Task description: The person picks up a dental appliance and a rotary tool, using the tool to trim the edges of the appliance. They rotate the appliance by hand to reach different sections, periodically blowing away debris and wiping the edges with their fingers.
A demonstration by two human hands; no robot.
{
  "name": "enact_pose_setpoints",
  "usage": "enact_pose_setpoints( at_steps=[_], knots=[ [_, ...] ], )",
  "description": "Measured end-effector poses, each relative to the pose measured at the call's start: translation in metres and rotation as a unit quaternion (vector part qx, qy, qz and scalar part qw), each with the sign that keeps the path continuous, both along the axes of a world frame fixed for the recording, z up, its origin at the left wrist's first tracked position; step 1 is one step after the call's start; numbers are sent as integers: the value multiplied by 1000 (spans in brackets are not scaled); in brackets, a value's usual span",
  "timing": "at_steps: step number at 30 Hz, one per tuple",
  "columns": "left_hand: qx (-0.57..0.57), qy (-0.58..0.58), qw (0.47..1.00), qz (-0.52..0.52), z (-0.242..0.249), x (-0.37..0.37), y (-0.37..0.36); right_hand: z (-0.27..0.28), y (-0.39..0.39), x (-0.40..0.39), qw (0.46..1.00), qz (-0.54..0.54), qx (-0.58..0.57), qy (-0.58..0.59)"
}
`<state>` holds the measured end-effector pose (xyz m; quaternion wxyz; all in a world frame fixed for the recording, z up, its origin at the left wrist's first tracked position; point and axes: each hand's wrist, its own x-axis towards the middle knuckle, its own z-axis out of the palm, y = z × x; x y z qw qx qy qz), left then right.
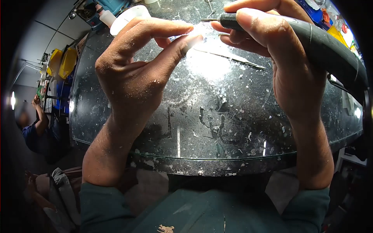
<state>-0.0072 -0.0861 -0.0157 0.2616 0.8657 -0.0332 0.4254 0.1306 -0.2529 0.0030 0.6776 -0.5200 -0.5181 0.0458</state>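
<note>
My left hand is raised over the dark table, thumb and forefinger pinched at a small thing washed out by the bright light, too small and glaring to make out. White dust speckles its skin. My right hand is wrapped round a black rotary tool, whose thin metal bit points left, a short way from the left fingertips. On the table below lies a slim pointed metal tool.
The dark table is strewn with white dust and flakes. A white cup and a small bottle stand at the back left. Blue and yellow bins are at the back right. Another person is at the far left.
</note>
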Motion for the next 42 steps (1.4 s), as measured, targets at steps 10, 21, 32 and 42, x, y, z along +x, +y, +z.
enact_pose_setpoints(
  at_steps=[10, 21, 32, 42],
  knots=[
    [22, -7, 1000, -1, 0, 1, -1, 2, -10, 11, 994, 43, -42, -89],
    [31, -5, 1000, 1, -1, 0, -2, 3, -15, 13, 996, 47, -59, -57],
    [60, -2, 998, 16, 0, 0, 0, 2, -27, 15, 995, 51, -77, -24],
    [103, 4, 994, 23, 4, -1, 2, 2, -35, 17, 994, 55, -92, 6]
  ],
)
